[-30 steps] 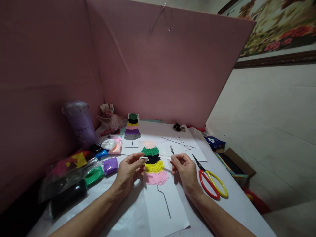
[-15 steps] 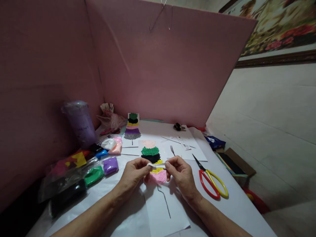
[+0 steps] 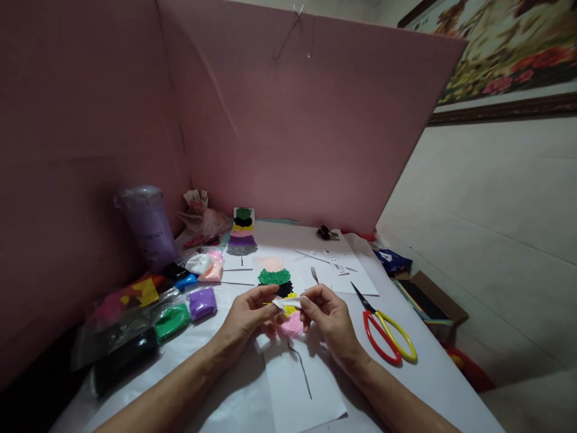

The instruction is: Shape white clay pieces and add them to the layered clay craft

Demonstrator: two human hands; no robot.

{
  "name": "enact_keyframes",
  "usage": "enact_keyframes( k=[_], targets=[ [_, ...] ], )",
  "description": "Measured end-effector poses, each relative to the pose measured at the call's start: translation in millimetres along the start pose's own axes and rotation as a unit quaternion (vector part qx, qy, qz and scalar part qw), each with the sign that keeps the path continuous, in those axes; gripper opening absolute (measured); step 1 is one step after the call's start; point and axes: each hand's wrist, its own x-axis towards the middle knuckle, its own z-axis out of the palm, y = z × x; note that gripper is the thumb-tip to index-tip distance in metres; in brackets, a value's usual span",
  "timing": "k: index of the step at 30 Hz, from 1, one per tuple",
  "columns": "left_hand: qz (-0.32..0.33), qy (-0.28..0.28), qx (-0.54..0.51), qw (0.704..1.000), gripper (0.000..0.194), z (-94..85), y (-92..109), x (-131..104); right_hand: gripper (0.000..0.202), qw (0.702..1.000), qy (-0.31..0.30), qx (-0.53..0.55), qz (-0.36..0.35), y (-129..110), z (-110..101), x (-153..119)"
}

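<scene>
My left hand (image 3: 247, 319) and my right hand (image 3: 331, 322) pinch opposite ends of a small white strip (image 3: 289, 302). The strip is stretched between my fingertips, above a white sheet (image 3: 300, 391). On that sheet are bands of peach, green, black, yellow and pink (image 3: 291, 325), with a dark wavy line running down below them. The strip and my fingers hide part of the yellow band. What the strip is made of is too small to tell.
Scissors (image 3: 383, 328) with red and yellow handles lie to the right. A fork (image 3: 314, 274) and keys (image 3: 327, 233) lie farther back. Bagged coloured clay (image 3: 202, 302) and a purple tumbler (image 3: 148, 228) are at the left. A second banded picture (image 3: 242, 239) lies behind.
The white strip has shifted slightly between my fingertips and looks a little shorter and more tilted. My left fingers have moved slightly. The other objects stay in place.
</scene>
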Motion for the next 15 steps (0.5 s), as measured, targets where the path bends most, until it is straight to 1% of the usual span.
enact_keyframes(
  k=[2,4,5,7,9,10,12,15],
  targets=[
    [0.001,-0.019,0.021,1.0,0.037,-0.7,-1.7,0.7,0.025,1.0,-0.031,-0.002,0.004,-0.7,2.2,-2.1],
    [0.011,-0.02,0.039,0.999,0.028,-1.9,-2.9,2.3,0.024,0.999,-0.032,-0.003,0.006,-1.1,3.1,-2.8],
    [0.018,-0.009,0.043,0.999,0.026,-2.5,-3.2,3.3,0.023,1.0,-0.018,-0.001,0.004,-1.2,3.0,-2.6],
    [0.029,0.036,0.035,0.998,0.025,-3.5,-3.3,5.2,0.023,1.0,0.024,0.006,-0.002,-1.1,1.9,-1.3],
    [0.028,0.081,0.018,0.996,0.026,-4.2,-2.8,6.4,0.023,0.998,0.058,0.009,-0.007,-1.0,0.1,0.4],
    [0.025,0.097,0.009,0.995,0.026,-4.4,-2.4,6.7,0.023,0.998,0.066,0.009,-0.009,-0.8,-1.0,1.2],
    [0.02,0.118,0.0,0.993,0.028,-4.8,-1.9,6.8,0.023,0.997,0.073,0.004,-0.012,-0.3,-3.0,2.4],
    [0.031,0.14,-0.006,0.99,0.029,-5.3,-1.3,6.7,0.022,0.995,0.099,-0.007,-0.026,1.0,-5.4,2.7]
  ],
)
